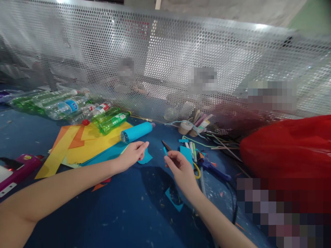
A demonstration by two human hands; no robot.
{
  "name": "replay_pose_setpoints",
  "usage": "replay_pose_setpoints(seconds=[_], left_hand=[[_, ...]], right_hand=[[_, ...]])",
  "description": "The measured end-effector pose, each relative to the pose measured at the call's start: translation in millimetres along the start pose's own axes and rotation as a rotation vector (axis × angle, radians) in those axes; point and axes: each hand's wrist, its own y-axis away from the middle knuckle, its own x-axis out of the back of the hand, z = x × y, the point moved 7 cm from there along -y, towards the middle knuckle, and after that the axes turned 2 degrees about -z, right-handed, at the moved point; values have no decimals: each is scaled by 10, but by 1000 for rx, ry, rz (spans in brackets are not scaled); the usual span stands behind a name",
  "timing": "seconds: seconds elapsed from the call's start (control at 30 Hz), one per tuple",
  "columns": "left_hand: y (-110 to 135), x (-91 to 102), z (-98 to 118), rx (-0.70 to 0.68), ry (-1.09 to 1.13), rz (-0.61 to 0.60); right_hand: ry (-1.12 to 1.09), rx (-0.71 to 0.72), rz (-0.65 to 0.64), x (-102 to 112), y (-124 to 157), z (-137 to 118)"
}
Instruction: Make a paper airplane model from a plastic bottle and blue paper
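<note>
Over the blue table, my right hand (182, 170) pinches a small rolled piece of blue paper (165, 150) between thumb and fingers. Just behind that hand lie scissors (197, 171), with a yellow handle and dark blades partly hidden by my fingers. My left hand (133, 155) is closed, thumb against fingertips; whether anything is in it is hidden. A plastic bottle wrapped in blue paper (138, 132) lies on its side right beyond my left hand. A blue paper scrap (146, 157) is beneath that hand, and a cut blue offcut (173, 200) lies below my right hand.
Yellow sheets (95, 148) and several green and clear bottles (115, 123) lie at left, near a magenta device (19, 170). A blue-handled glue gun (214, 168), cups of sticks (185, 128) and a red bag (287, 148) are at right. A perforated metal panel (165, 62) stands behind.
</note>
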Motion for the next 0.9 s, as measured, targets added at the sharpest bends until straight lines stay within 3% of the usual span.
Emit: replay_pose_setpoints(seconds=[0.27, 0.57, 0.9], left_hand=[[55, -138, 221, -72, 45, -148], [78, -129, 203, -20, -35, -118], [99, -154, 261, -71, -49, -154]], right_hand=[[-29, -8, -116, -125, 41, 16], [26, 28, -132, -168, 71, -29], [59, 49, -138, -180, 86, -49]])
